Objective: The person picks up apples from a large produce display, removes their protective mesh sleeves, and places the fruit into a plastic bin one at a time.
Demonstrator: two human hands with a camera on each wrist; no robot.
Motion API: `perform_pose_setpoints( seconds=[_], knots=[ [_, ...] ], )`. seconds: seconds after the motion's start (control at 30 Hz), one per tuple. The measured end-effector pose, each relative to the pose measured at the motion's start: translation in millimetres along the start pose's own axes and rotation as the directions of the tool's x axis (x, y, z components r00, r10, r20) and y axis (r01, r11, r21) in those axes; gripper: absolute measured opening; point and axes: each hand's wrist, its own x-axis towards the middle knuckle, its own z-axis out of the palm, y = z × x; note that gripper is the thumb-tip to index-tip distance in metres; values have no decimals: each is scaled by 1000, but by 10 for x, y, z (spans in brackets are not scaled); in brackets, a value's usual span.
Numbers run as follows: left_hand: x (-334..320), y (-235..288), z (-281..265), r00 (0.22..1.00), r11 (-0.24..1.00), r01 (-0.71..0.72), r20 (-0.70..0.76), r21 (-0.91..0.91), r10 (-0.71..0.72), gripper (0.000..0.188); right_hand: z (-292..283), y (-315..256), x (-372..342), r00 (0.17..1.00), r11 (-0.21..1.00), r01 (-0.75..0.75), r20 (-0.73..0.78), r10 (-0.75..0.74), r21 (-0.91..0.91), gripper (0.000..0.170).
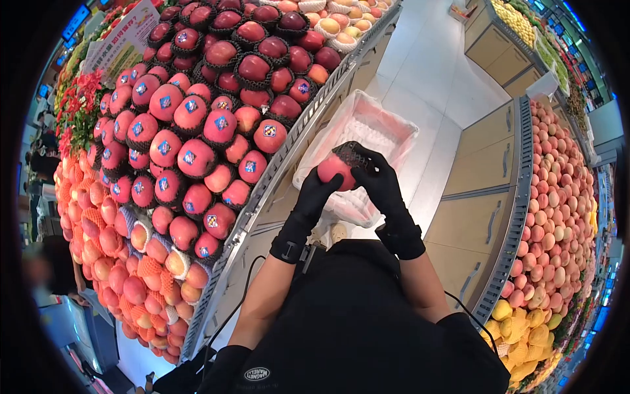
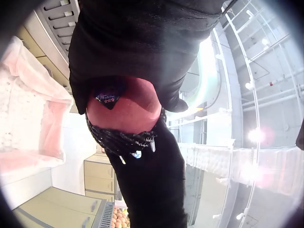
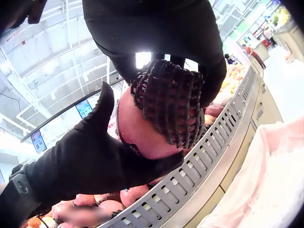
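Both hands wear black gloves. In the head view a red apple [image 1: 334, 172] is held above a lined crate; the left hand [image 1: 316, 192] grips its lower left side. The right hand [image 1: 382, 186] pinches a black foam net [image 1: 351, 153] at the apple's upper right. The left wrist view shows a dark sticker [image 2: 109, 99] on the apple [image 2: 137, 111], between fingers and thumb of the left hand [image 2: 137, 42]. In the right wrist view the net [image 3: 170, 102] covers one side of the apple [image 3: 137, 128], the right hand's fingers around it.
A crate [image 1: 405, 134] with a pink-white liner stands on the floor beyond the hands. Apples [image 1: 197, 157] fill the sloped display at left, edged by a grey slotted rail [image 1: 239, 230]. Peaches [image 1: 551, 210] lie on the right-hand display above wooden cabinets [image 1: 469, 223].
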Motion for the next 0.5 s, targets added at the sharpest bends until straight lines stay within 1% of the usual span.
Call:
perform_pose_setpoints(
  seconds=[0.03, 0.07, 0.1, 0.13, 0.17, 0.2, 0.27, 0.3, 0.33, 0.4, 0.47, 0.5],
  knots=[
    [11, -17, -42, 1000, 1000, -12, -10, 13, 12, 50, 20, 38, -5, 999, 998, 41, -8, -41, -44, 44],
    [8, -40, -104, 1000, 999, -2, 14, 43, 2, 52, 38, 72, -26, 997, 993, 73, -11, -75, -92, 44],
    [-6, -26, -159, 999, 997, 8, 36, 70, -11, 54, 82, 19, -57, 999, 998, 42, -19, -43, -48, 40],
    [-10, -17, -195, 998, 995, 15, 59, 100, -21, 55, 88, 50, -69, 999, 997, 28, -40, -31, -71, 38],
    [-5, -8, -203, 997, 997, 14, 68, 78, -19, 57, 91, 83, -68, 998, 995, 18, -60, -24, -93, 37],
    [14, 1, -209, 996, 998, 56, 68, 29, -58, 55, 109, 83, -59, 997, 993, 10, -80, -19, -115, 35],
    [35, 3, -197, 988, 988, 139, 71, -70, -134, 51, 132, 8, -59, 982, 996, -65, -182, 54, -53, 30],
    [18, -1, -195, 980, 966, 189, 91, -176, -176, 53, 104, -39, -49, 967, 990, -139, -213, 141, 23, 26],
    [11, 9, -195, 971, 932, 235, 112, -276, -211, 55, 18, 71, -12, 968, 995, -13, -249, -13, -101, 27],
    [33, 48, -201, 948, 822, 318, 176, -473, -266, 59, -122, 120, 48, 948, 971, 4, -309, -79, -237, 28],
    [68, 65, -193, 917, 649, 397, 261, -648, -300, 63, -255, 130, 78, 944, 975, -2, -321, -71, -222, 28],
    [70, 81, -179, 982, 952, 158, 140, -261, -124, 65, -318, 129, 84, 943, 977, -7, -327, -65, -214, 29]
  ],
)
